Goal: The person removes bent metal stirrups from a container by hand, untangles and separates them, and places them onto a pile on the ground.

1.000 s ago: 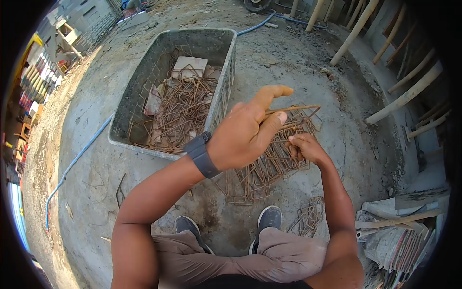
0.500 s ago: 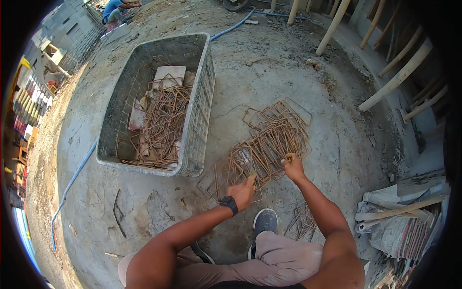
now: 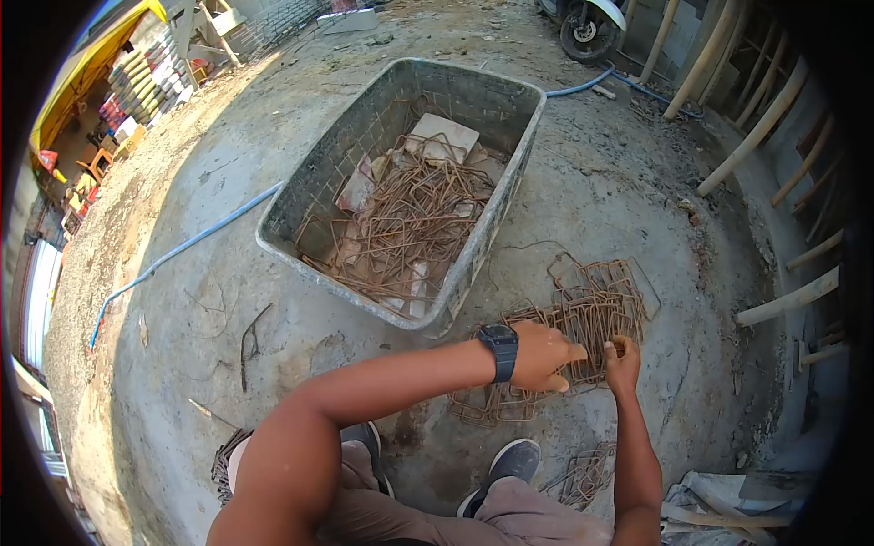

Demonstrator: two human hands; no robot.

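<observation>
My left hand [image 3: 544, 355], with a black watch on its wrist, is over the near part of a heap of rusty bent-wire frames [image 3: 592, 300] on the concrete. Its thumb and forefinger are apart, with nothing visible between them. At the heap's right edge, my right hand [image 3: 623, 366] has thumb and forefinger curled together; what they pinch is too small to tell. More wire frames lie tangled with pale slabs in a large grey plastic crate [image 3: 478, 264], up and left of my hands.
A smaller bunch of wire frames [image 3: 583, 475] lies right of my shoes. A blue hose [image 3: 196, 238] runs left of the crate. Wooden poles [image 3: 756, 141] lean at the right, a motorbike wheel [image 3: 587, 35] stands behind, and sacking [image 3: 719, 496] lies at the lower right.
My left hand has moved right, close to my right hand, which remains at the heap's right side. The view has turned left, so crate and heap appear further right.
</observation>
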